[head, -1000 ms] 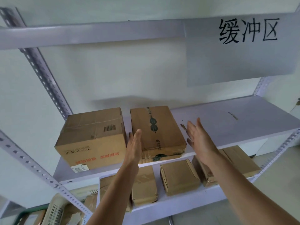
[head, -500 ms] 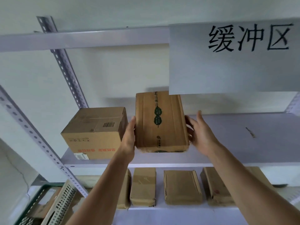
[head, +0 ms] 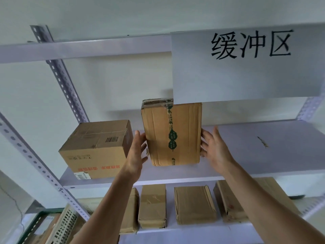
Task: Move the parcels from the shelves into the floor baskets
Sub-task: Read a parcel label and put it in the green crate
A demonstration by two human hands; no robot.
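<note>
A flat cardboard parcel with green tape [head: 168,131] is tipped up with its top face towards me, above the middle shelf [head: 263,155]. My left hand [head: 137,152] presses flat against its left side, fingers straight. On the opposite side my right hand [head: 216,148] presses with spread fingers, so the parcel sits clamped between both palms. Its top right corner is hidden behind a hanging white sign [head: 246,67].
A bigger brown box [head: 98,147] stands on the same shelf, close to my left hand. Several small parcels [head: 194,205] lie on the shelf below. A green floor basket [head: 33,224] shows at the lower left behind a perforated steel post [head: 65,81].
Both hands went from hovering beside the parcel to pressing its sides. The parcel has risen off the shelf and tipped further upright.
</note>
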